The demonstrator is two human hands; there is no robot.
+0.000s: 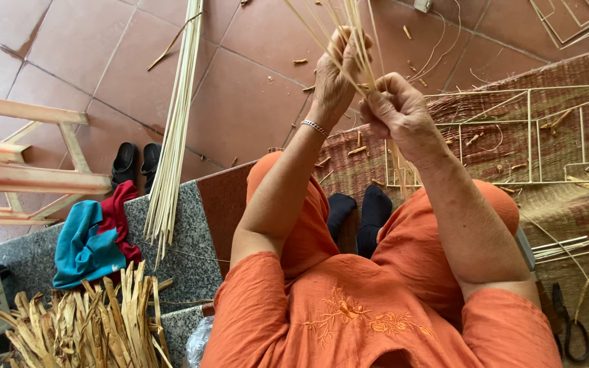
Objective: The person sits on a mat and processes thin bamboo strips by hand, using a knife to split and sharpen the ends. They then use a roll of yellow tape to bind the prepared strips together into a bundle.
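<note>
Bamboo strips (352,41), thin and pale, stand in a small bunch in front of our chest, with our left hand (335,71) curled closed around them higher up and our right hand (397,109) fisted tight on them just below, both hands touching above a woven mat (567,204). We see flat stick frames (512,136) lying on that mat by our black-socked feet (359,211), a long bundle of sticks (175,129) leaning on the left, dry husks (83,327) piled near a teal and red cloth (93,238), and scissors (570,327) at lower right.
</note>
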